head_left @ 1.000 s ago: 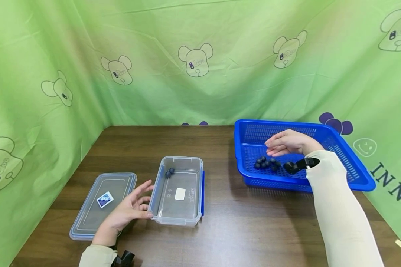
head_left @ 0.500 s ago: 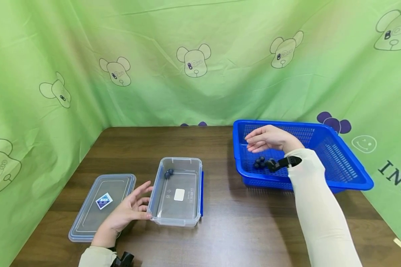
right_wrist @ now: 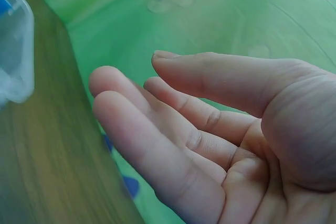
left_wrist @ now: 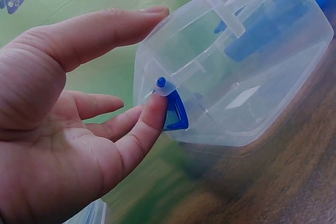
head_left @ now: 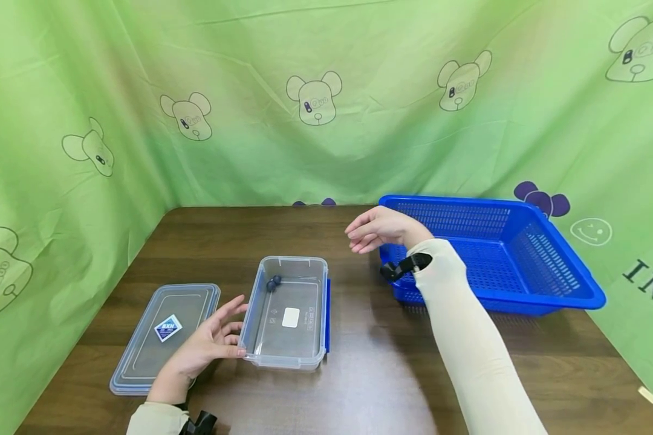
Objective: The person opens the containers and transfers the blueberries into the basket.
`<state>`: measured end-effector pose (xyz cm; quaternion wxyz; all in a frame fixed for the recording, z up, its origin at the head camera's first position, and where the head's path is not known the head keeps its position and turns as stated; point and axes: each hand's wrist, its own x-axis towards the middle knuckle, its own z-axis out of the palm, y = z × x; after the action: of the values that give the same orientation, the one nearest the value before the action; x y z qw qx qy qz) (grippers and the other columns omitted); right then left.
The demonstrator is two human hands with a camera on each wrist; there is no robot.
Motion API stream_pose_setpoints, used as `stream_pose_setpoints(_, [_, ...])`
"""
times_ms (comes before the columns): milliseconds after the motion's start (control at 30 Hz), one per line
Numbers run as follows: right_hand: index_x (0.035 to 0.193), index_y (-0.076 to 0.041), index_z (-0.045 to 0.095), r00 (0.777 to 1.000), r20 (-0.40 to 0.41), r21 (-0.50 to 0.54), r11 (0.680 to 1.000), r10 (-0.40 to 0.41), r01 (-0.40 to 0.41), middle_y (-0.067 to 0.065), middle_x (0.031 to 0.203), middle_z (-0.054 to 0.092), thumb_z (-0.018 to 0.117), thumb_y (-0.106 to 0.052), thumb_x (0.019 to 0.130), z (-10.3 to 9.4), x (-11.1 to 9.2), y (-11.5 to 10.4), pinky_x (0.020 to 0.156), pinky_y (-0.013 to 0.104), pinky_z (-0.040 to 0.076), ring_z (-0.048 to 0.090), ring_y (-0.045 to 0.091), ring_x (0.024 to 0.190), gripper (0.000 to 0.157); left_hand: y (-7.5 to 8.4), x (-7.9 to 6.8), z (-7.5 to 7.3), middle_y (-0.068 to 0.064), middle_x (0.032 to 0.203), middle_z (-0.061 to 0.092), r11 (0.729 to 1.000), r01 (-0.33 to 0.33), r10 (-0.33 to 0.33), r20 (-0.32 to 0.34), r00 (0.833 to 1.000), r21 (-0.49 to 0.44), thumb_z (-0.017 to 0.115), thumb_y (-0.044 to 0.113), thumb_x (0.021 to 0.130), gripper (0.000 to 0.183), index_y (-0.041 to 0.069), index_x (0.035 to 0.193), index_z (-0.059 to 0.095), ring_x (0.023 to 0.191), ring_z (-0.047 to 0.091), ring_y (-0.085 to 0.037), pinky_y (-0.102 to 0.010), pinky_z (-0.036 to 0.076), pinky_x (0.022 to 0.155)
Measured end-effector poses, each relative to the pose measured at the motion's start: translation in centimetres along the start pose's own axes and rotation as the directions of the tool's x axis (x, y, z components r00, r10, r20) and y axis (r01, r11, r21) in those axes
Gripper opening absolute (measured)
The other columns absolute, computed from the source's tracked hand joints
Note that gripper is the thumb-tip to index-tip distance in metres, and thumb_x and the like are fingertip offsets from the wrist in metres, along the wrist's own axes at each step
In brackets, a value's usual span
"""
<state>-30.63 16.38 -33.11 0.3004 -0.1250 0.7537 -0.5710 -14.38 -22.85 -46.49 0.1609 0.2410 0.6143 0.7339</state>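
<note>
My left hand [head_left: 205, 341] reaches to the left side of a clear plastic food container [head_left: 274, 361]. In the left wrist view, the thumb touches its rim and a fingertip touches near a blue latch [left_wrist: 176, 113]. Several blueberries [head_left: 271, 285] lie in the container's far left corner. My right hand [head_left: 383, 228] is over the left end of a blue plastic basket [head_left: 549, 251], its fingertips past the rim. Fingers loosely bent and thumb apart, it shows nothing between them in the right wrist view. My arm and the wrist camera hide the basket's near left corner.
A clear lid [head_left: 133, 365] with a blue diamond sticker lies left of the container, partly behind my left forearm. Brown wooden table [head_left: 370, 386] lies between container and basket. A green printed curtain [head_left: 250, 163] hangs along the back and sides.
My right hand has moved left, from over the blueberries in the basket to past its left rim. Those blueberries are now hidden behind my arm. The left hand and container have hardly moved.
</note>
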Motion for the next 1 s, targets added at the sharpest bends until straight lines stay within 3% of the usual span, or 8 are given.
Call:
stream_pose_setpoints(333, [0.116, 0.015, 0.058, 0.994, 0.104, 0.004, 1.000, 0.031, -0.031, 0.014, 0.079, 0.070, 0.059, 0.006, 0.094, 5.5, 3.8, -0.1, 0.070, 0.034, 0.060, 0.070, 0.019, 0.068, 0.024, 0.1, -0.1, 0.0, -0.021, 0.148, 0.030, 1.000, 0.009, -0.009, -0.003, 1.000, 0.005, 0.074, -0.006, 0.083, 0.091, 0.001, 0.156, 0.021, 0.109, 0.058, -0.020, -0.029, 0.055, 0.085])
stream_pose_setpoints(600, [0.127, 0.021, 0.048, 0.979, 0.185, -0.030, 0.997, 0.082, -0.078, 0.012, 0.077, 0.069, 0.056, 0.006, 0.095, 8.8, 5.8, -0.1, 0.067, 0.030, 0.060, 0.069, 0.017, 0.067, 0.036, 0.3, -0.1, 0.2, -0.025, 0.148, 0.027, 1.000, 0.019, -0.019, -0.015, 1.000, 0.006, 0.074, -0.006, 0.083, 0.090, 0.003, 0.156, 0.023, 0.108, 0.058, -0.020, -0.029, 0.056, 0.085])
stream_pose_setpoints(1000, [0.122, 0.015, 0.058, 0.973, 0.168, -0.092, 0.986, 0.155, -0.141, 0.019, 0.081, 0.069, 0.060, 0.005, 0.094, 13.2, 8.1, 0.9, 0.071, 0.036, 0.060, 0.069, 0.023, 0.070, 0.030, 0.5, 0.0, 0.3, -0.025, 0.148, 0.027, 1.000, 0.019, -0.019, -0.014, 1.000, 0.010, 0.074, -0.006, 0.083, 0.090, 0.004, 0.156, 0.023, 0.109, 0.058, -0.020, -0.029, 0.056, 0.085])
